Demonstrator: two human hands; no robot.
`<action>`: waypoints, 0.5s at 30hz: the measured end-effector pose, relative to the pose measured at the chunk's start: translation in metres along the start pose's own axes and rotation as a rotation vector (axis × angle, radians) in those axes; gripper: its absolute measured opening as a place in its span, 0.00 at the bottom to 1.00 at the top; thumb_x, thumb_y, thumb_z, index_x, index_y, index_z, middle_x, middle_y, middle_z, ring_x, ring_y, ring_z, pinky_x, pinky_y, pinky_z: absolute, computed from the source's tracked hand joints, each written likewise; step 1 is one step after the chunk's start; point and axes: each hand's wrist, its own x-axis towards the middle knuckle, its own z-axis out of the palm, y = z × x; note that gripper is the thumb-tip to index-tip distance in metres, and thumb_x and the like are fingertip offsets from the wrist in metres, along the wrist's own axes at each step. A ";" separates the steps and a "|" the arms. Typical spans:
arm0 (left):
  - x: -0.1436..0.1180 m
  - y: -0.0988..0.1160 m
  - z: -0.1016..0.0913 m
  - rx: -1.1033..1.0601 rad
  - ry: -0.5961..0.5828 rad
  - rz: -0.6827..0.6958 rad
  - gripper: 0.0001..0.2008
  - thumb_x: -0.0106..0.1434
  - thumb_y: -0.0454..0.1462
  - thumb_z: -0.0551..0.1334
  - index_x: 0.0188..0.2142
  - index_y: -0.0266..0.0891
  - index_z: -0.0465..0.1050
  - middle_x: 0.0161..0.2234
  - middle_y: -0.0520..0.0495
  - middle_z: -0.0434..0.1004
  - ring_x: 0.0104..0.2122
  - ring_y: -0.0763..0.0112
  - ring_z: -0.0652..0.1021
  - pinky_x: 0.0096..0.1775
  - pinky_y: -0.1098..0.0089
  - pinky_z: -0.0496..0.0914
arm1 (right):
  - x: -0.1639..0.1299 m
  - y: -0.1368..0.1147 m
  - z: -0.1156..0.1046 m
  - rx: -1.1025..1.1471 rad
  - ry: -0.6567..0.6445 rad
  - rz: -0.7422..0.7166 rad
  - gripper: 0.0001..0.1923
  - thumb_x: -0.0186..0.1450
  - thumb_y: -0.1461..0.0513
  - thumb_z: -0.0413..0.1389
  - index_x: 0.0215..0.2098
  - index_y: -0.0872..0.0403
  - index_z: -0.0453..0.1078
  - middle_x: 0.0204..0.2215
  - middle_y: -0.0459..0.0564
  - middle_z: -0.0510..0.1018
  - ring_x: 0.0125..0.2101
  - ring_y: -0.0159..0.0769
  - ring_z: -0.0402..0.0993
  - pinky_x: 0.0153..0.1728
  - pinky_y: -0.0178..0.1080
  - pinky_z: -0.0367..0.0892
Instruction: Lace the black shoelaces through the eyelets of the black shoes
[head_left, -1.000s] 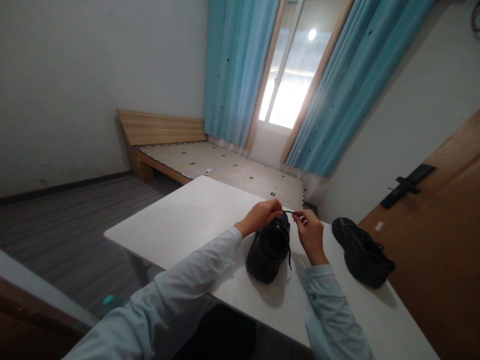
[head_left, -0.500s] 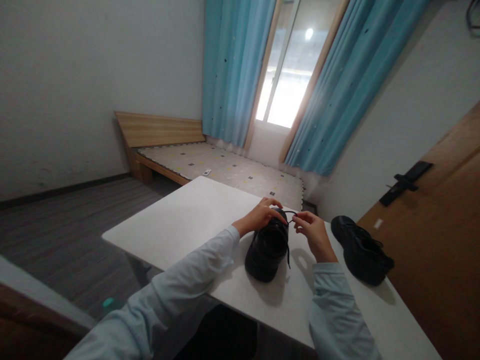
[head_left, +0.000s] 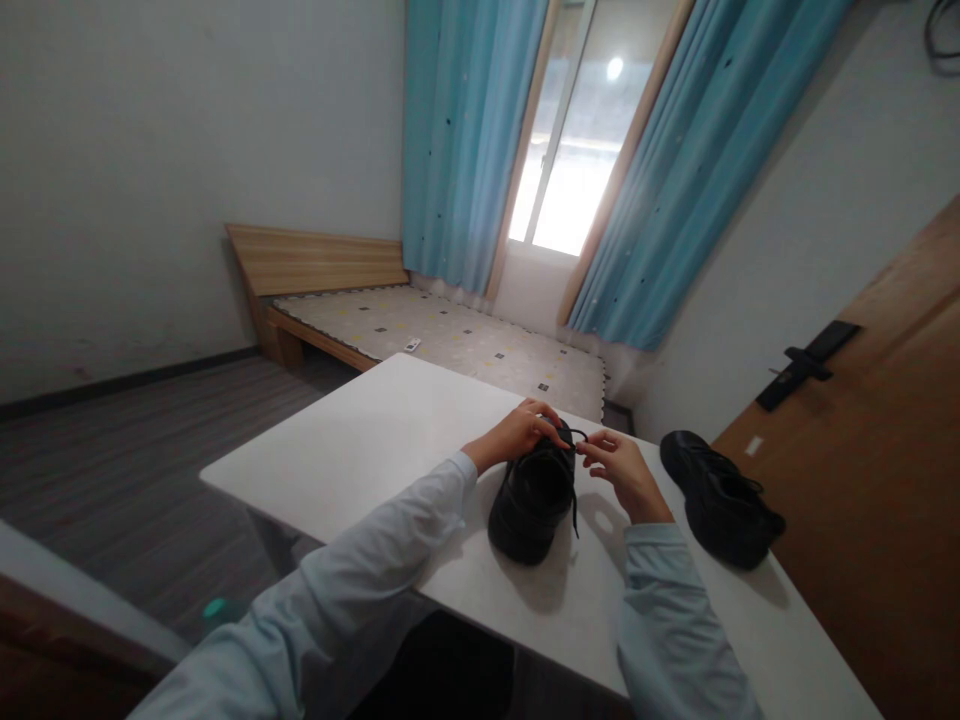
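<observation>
A black lace-up shoe point(head_left: 521, 520) rests on the white table point(head_left: 360, 430), its heel towards me and its dark opening facing up. My left hand point(head_left: 516, 434) lies over the front of this shoe from the left, with fingers closed on it around the lacing. Whether those fingers also pinch a lace is hidden. At the shoe's right side, my right hand point(head_left: 622, 470) pinches a black shoelace point(head_left: 579, 434), which makes a small loop by the fingertips. Another lace end hangs down the shoe's right side.
A second black shoe point(head_left: 724, 500) sits at the table's right, near a wooden door point(head_left: 862, 480) with a black handle. Beyond the table stands a bed point(head_left: 450, 320) with a small white object on its mattress. Blue curtains point(head_left: 472, 150) frame the window.
My right hand has shifted slightly left, closer to the shoe and my left hand, and the lace loop is smaller. The shoe has stayed in place.
</observation>
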 end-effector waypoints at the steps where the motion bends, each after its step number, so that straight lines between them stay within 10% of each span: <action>1: 0.000 0.000 0.000 -0.003 -0.001 -0.005 0.19 0.58 0.23 0.54 0.34 0.47 0.80 0.41 0.49 0.75 0.44 0.70 0.71 0.51 0.66 0.64 | 0.000 0.000 0.000 -0.009 -0.003 -0.001 0.16 0.41 0.58 0.67 0.21 0.55 0.66 0.19 0.45 0.74 0.18 0.28 0.68 0.17 0.30 0.60; 15: -0.001 0.006 -0.006 -0.057 0.034 0.035 0.08 0.61 0.34 0.60 0.38 0.42 0.77 0.38 0.48 0.75 0.43 0.71 0.72 0.50 0.69 0.63 | 0.002 0.005 -0.002 -0.076 -0.115 0.008 0.19 0.42 0.51 0.66 0.19 0.57 0.68 0.14 0.42 0.70 0.13 0.23 0.60 0.16 0.30 0.55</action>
